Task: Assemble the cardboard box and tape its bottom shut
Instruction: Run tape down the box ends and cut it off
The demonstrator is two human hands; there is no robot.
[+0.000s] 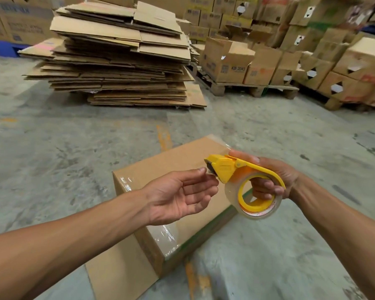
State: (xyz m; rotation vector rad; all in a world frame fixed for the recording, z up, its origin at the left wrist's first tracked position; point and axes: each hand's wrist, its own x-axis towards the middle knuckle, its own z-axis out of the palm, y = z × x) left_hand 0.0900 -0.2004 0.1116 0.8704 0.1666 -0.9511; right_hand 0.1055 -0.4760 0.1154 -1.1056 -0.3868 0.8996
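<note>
A brown cardboard box (173, 161) stands on the concrete floor below my hands, its upturned face closed, with clear tape shining at its far corner, left edge and near edge. My right hand (273, 178) grips a yellow tape dispenser (227, 167) loaded with a roll of clear tape (256, 204), held above the box's right side. My left hand (182, 195) is palm up with its fingers apart, fingertips touching the dispenser's cutter end; whether they pinch the tape end I cannot tell.
A tall stack of flattened cardboard (121, 55) sits on the floor straight ahead. Wooden pallets (253, 88) with filled cartons (230, 61) stand at the back right. More cartons on a blue pallet (2, 46) are at the far left. Bare floor surrounds the box.
</note>
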